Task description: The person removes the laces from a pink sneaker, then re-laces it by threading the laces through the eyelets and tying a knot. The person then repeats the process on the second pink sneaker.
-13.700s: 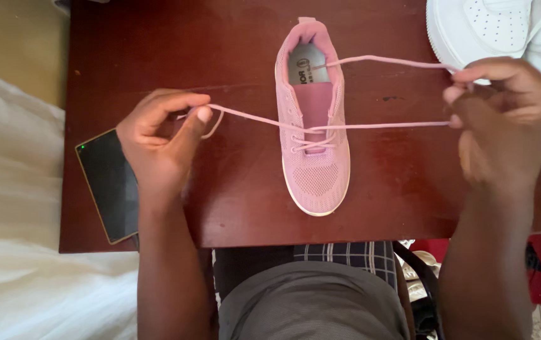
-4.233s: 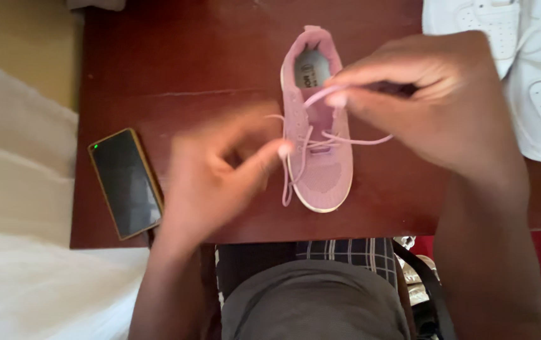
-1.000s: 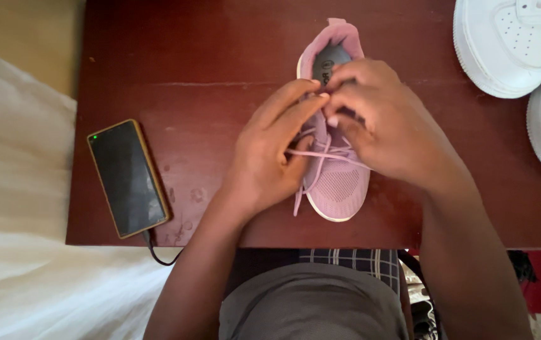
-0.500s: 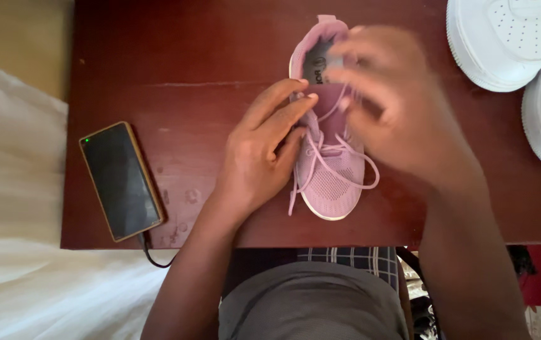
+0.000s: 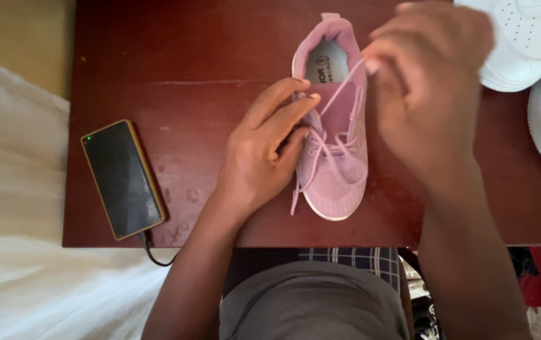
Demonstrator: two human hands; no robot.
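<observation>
A home bedroom is showing here: white bedding (image 5: 12,189) lying beside the left hand (image 5: 264,151), a charging phone (image 5: 122,179) resting on the dark wooden table (image 5: 188,50).
</observation>
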